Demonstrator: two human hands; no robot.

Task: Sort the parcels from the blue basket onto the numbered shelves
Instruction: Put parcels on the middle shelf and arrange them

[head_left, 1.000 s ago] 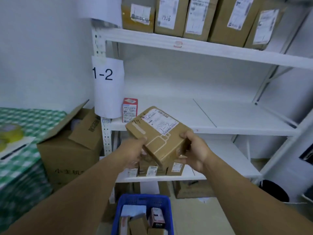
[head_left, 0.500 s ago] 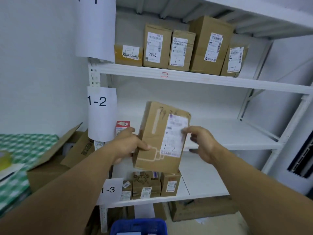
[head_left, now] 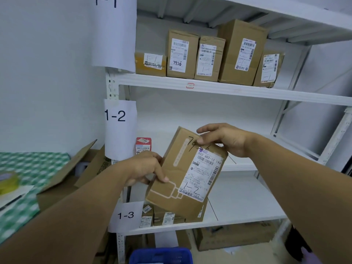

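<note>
I hold a brown cardboard parcel (head_left: pixel 182 174) upright and tilted in front of the white shelf unit. Its white label has "1-2" handwritten on it. My left hand (head_left: pixel 146 168) grips the parcel's lower left edge, thumb across its face. My right hand (head_left: pixel 222 139) pinches the parcel's top right corner. Behind the parcel is the shelf tagged 1-2 (head_left: pixel 245 166); a small red and white box (head_left: pixel 143 146) stands at its left end. The blue basket (head_left: pixel 162 256) shows at the bottom edge.
Several labelled parcels (head_left: pixel 209 56) fill the top shelf by the 1-1 tag. Small parcels (head_left: pixel 162 216) stand on the 1-3 shelf (head_left: pixel 238 218). An open carton (head_left: pixel 76 174) and a green checked table (head_left: pixel 22 187) with yellow tape lie left. A flat box (head_left: pixel 234 237) sits on the floor.
The parcel has turned from lying flat to standing upright, label facing me. My right hand has moved up to its top corner. My view has risen, showing the top shelf.
</note>
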